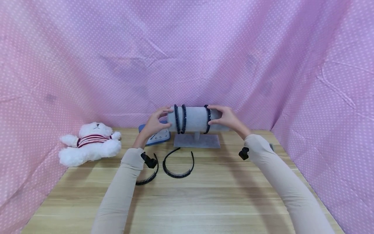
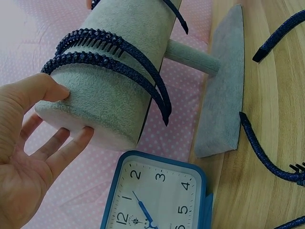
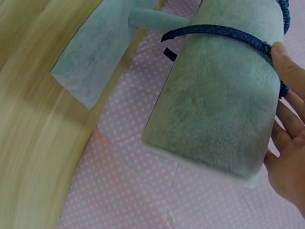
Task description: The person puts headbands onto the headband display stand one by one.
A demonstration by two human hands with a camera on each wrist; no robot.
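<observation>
Grey stand (image 1: 195,118) is standing toward the back of the desk (image 1: 204,201), its padded roll lying crosswise and carrying three black headbands. First headband (image 1: 177,118) and second headband (image 1: 183,118) are sitting close together near the roll's left end; third headband (image 1: 208,115) is sitting toward the right end, with bare padding showing between it and the pair.

Left hand (image 1: 154,124) is grasping the roll's left end, thumb resting on the curved side and fingers pressing the end face, just beside the first headband. Right hand (image 1: 229,117) is grasping the third headband on the roll, thumb and fingers spreading along it; the fingers are partly hiding behind the roll, so exact contact there is hard to tell.

Two more are lying on the desk: middle headband (image 1: 178,175) in front of the stand's base, and outer headband (image 1: 149,179) left of it, partly hiding behind the left forearm.

Progress, judging from the layout: looking over halfway, three bands sitting on the roll, third one seemingly getting its fit, two on the desk remaining to be put on.

Blue clock (image 1: 160,138) is sitting just left of the stand, white teddy bear (image 1: 90,143) is resting farther left, pink cloth (image 1: 187,65) is hanging behind
</observation>
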